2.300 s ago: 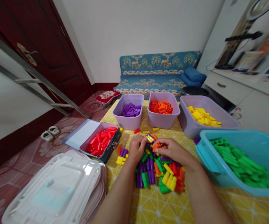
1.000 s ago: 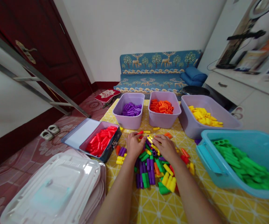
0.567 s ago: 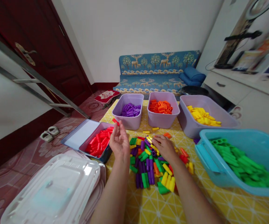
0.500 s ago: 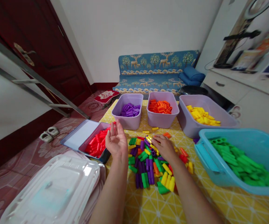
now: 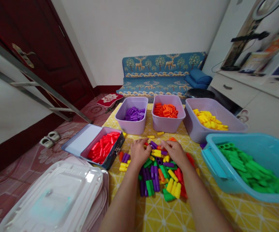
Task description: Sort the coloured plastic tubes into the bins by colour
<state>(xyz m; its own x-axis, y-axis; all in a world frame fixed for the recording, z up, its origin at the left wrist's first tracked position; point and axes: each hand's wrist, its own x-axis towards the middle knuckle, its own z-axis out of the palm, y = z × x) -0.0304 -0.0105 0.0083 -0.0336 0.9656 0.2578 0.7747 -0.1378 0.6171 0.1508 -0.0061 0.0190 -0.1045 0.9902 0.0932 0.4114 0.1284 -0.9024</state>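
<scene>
A mixed pile of short plastic tubes (image 5: 156, 175) in purple, green, yellow, orange and red lies between my forearms. At its far left edge, my left hand (image 5: 139, 153) is bent down, thumb and fingers closed around a red tube (image 5: 146, 144). Opposite it, my right hand (image 5: 175, 153) rests on the far right of the pile with curled fingers; what lies under its fingertips is mostly hidden. Purple and yellow tubes (image 5: 157, 152) show between the two hands. Left of my left hand stands an open box (image 5: 116, 151) of red tubes (image 5: 103, 148).
Lilac bins hold purple (image 5: 131, 125), orange (image 5: 168, 125) and yellow (image 5: 194, 132) tubes along the back. A turquoise bin (image 5: 219, 170) of green tubes stands right. Stacked clear lids (image 5: 57, 193) lie at left. A few loose yellow tubes (image 5: 160, 133) lie before the bins.
My left hand has come from beside the red-tube box, where it was palm up and open, right and down onto the pile. My right hand has shifted only slightly.
</scene>
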